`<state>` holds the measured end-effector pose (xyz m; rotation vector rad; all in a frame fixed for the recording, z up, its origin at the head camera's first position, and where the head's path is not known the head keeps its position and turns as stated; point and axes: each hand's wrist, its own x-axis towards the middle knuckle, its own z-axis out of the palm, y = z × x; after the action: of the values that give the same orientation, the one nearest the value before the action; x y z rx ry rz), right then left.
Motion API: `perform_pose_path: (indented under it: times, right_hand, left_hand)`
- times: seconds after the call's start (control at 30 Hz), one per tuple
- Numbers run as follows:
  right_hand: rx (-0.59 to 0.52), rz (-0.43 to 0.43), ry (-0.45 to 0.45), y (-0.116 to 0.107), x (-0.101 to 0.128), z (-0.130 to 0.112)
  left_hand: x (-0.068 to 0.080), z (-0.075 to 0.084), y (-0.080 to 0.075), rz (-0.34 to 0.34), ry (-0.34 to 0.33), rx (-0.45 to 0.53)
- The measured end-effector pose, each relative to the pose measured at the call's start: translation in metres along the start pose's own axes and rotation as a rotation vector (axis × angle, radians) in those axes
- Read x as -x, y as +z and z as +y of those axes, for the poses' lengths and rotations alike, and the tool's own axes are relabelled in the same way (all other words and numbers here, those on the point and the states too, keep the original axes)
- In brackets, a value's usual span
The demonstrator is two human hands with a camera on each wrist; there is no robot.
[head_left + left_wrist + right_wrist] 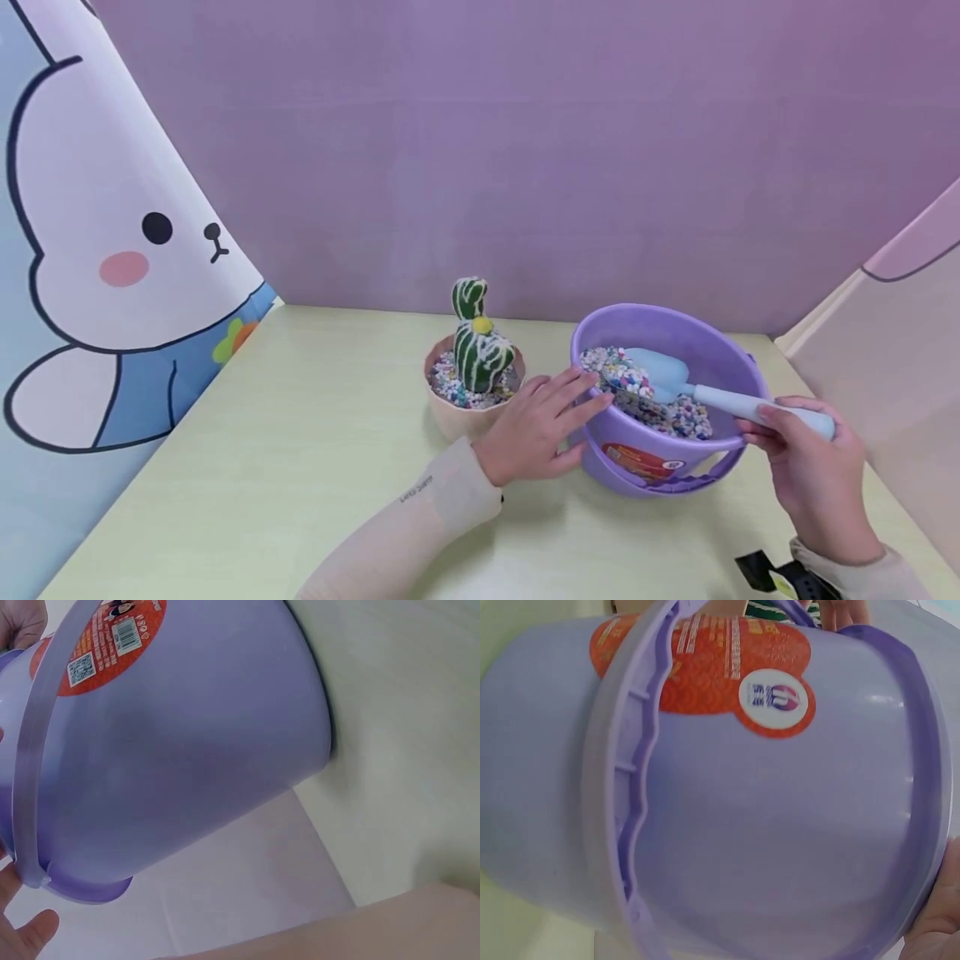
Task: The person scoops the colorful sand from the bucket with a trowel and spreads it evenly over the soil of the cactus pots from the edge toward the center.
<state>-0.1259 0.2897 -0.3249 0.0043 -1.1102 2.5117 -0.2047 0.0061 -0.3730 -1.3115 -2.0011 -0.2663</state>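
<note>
A purple bucket [600, 429] stands on the table, holding small multicoloured pebbles [686, 417]. My right hand [817, 471] grips the handle of a light-blue toy shovel [727, 402], whose scoop lies inside the bucket with pebbles about it. On the bucket's left side, my left hand [536, 429] reaches to the rim with fingers extended, touching it. Beside that hand, a green-and-white cactus [480, 358] with a yellow flower stands in a pale peach pot [453, 417] of similar pebbles. Bucket walls [187, 750] [780, 825] fill both wrist views, hiding the scoop.
The pale table [315, 467] runs back to a purple backdrop [450, 167]. A panel with a cartoon figure [90, 183] borders the left side, and a pale panel [900, 358] the right. The bucket's handle [690, 483] hangs down at its front.
</note>
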Motion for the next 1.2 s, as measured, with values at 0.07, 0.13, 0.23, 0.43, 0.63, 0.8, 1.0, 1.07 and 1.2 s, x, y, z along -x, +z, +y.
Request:
perform_pose_path:
  times: [0.07,0.13,0.23,0.43,0.63,0.8,1.0,1.07,1.2]
  right_hand:
    - [-0.007,0.016,0.000,0.001,0.001,0.001]
    - [-0.016,0.027,0.003,0.002,0.003,0.002]
    - [-0.050,0.022,0.000,0.003,0.004,0.003]
    - [-0.131,-0.009,-0.018,0.004,0.006,0.004]
    - [-0.159,-0.008,-0.017,0.008,0.008,0.004]
    - [-0.175,-0.036,-0.005,0.012,0.011,0.003]
    - [-0.169,-0.068,0.016,0.019,0.015,0.004]
    - [-0.166,-0.081,0.027,0.021,0.016,0.005]
    - [-0.156,-0.117,0.037,0.026,0.018,0.006]
  left_hand:
    - [0.000,-0.001,-0.001,-0.010,0.005,-0.008]
    - [-0.001,-0.002,-0.003,-0.021,0.007,-0.012]
    - [-0.001,-0.002,-0.005,-0.033,0.010,-0.024]
    - [-0.001,-0.004,-0.011,-0.040,0.022,-0.035]
    - [0.006,-0.008,-0.022,-0.007,0.061,-0.066]
    - [0.020,-0.014,-0.033,0.028,0.084,-0.093]
    - [0.043,-0.026,-0.047,0.064,0.098,-0.080]
    - [0.053,-0.032,-0.052,0.091,0.097,-0.064]
    - [0.073,-0.047,-0.062,0.148,0.083,-0.066]
